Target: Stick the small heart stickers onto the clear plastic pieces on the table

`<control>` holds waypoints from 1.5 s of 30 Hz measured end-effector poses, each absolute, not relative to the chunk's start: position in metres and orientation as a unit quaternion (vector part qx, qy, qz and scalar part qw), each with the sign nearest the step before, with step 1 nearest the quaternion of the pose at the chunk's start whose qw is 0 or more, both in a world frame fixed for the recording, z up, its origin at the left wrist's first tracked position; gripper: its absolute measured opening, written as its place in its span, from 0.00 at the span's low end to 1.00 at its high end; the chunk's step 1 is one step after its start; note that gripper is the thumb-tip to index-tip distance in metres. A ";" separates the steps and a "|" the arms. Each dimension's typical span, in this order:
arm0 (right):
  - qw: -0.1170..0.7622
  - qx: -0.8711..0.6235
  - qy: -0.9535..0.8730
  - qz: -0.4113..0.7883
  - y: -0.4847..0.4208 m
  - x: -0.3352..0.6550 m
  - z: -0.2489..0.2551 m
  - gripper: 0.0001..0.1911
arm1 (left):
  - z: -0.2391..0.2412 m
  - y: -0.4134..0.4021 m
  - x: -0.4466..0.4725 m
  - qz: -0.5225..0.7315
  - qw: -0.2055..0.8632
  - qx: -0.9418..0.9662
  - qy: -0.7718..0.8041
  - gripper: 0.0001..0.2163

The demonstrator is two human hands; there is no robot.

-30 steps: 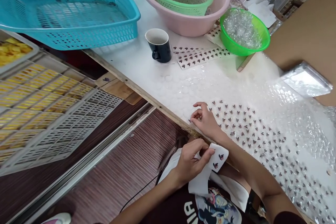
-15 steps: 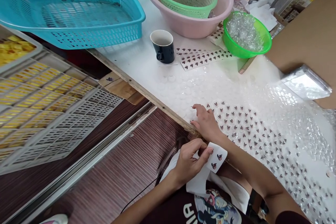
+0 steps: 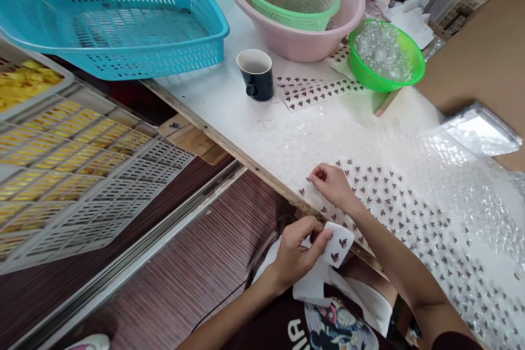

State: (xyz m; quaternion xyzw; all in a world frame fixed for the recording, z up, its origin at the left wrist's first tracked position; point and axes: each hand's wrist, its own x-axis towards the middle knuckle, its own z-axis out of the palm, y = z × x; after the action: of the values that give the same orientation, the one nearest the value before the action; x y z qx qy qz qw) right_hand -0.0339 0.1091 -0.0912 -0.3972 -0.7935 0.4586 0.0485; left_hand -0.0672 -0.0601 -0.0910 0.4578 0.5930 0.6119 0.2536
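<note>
My left hand (image 3: pixel 298 254) is closed on a strip of white backing paper (image 3: pixel 338 251) with small dark flower stickers, held over my lap by the table's edge. The paper's blank tail curls down below the fingers. My right hand (image 3: pixel 333 186) is above the table, thumb and forefinger pinched together, with a small dark sticker (image 3: pixel 308 179) at their tips. Beneath it lie rows of clear round pieces on the white tabletop. Many stickers (image 3: pixel 385 201) of the same kind sit on these pieces, to the right of the hand and under its wrist.
A dark mug (image 3: pixel 259 82) stands beside printed sticker sheets (image 3: pixel 311 98). Behind are a pink basin (image 3: pixel 295 46), a blue basket (image 3: pixel 156 60) and a green bowl (image 3: pixel 379 85) of clear pieces. A clear box (image 3: pixel 484 128) lies right; a white crate (image 3: pixel 135 186) stands left, below table level.
My right hand has gone from spread fingers to a pinch and shifted slightly right. A sticker on the piece at its left now shows. My left hand keeps its hold on the strip.
</note>
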 end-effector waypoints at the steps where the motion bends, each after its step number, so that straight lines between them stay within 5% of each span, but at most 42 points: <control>1: 0.047 -0.397 -0.793 0.459 0.109 -0.034 -0.092 0.04 | -0.091 -0.060 -0.068 0.610 0.252 0.458 0.595 0.11; 7: 0.014 -0.411 -0.802 0.432 0.111 -0.036 -0.090 0.04 | -0.091 -0.058 -0.068 0.607 0.258 0.461 0.594 0.11; 15: 0.011 -0.371 -0.893 0.255 0.102 -0.040 -0.093 0.08 | -0.089 -0.056 -0.070 0.608 0.262 0.449 0.601 0.11; 17: 0.034 -0.374 -0.887 0.269 0.103 -0.034 -0.088 0.11 | -0.089 -0.057 -0.073 0.610 0.263 0.430 0.612 0.12; 19: 0.066 -0.372 -0.865 0.330 0.103 -0.022 -0.078 0.02 | -0.090 -0.057 -0.076 0.615 0.270 0.396 0.626 0.12; 21: 0.078 -0.358 -0.825 0.430 0.101 -0.004 -0.065 0.08 | -0.091 -0.056 -0.080 0.625 0.278 0.350 0.640 0.12; 25: 0.009 -0.330 -0.766 0.551 0.087 0.029 -0.042 0.13 | -0.095 -0.053 -0.084 0.638 0.281 0.281 0.659 0.13; 28: 0.012 -0.343 -0.765 0.545 0.078 0.041 -0.040 0.09 | -0.097 -0.050 -0.084 0.640 0.300 0.281 0.650 0.07; 33: 0.022 -0.318 -0.768 0.555 0.077 0.045 -0.048 0.13 | -0.096 -0.048 -0.083 0.632 0.353 0.293 0.625 0.08; 45: 0.159 -0.308 -0.828 0.440 0.077 0.051 -0.049 0.04 | -0.099 -0.045 -0.080 0.613 0.360 0.254 0.657 0.13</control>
State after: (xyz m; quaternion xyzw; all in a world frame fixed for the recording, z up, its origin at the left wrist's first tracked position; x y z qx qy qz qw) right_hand 0.0506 0.0773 -0.0492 -0.3085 -0.8283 0.4400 0.1585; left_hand -0.0805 -0.0449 -0.0988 0.2536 0.6565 0.6127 0.3595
